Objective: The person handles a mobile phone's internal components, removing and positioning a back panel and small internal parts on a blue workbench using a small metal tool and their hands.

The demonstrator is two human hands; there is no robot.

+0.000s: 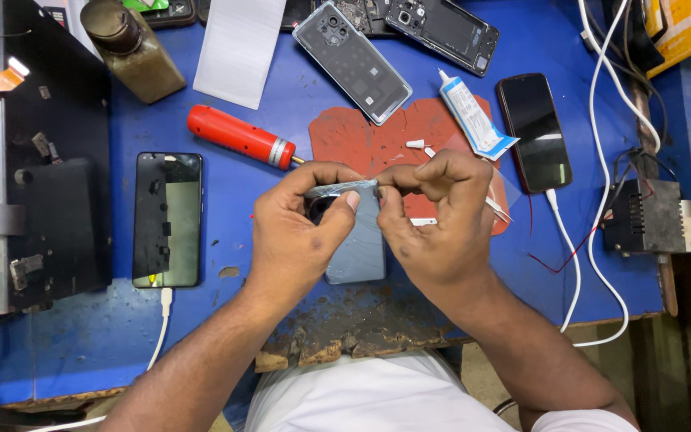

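Both hands hide much of the grey phone (359, 240); left hand (297, 232) and right hand (433, 216) fingers pinch its top edge, red mat (361, 140) just beyond.

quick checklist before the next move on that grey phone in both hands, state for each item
1. Left hand grips the grey phone: ok, fingers wrapped round its top left corner.
2. Right hand pinches the phone's top edge: ok.
3. Thin metal tool in the right hand: cannot tell how firmly it is held.
4. White glue tube within reach: ok, lying on the red mat.
5. Glue tube's small white cap: not ok, lying loose on the mat.
6. Red-handled screwdriver out of the way: ok, lying left of the mat.
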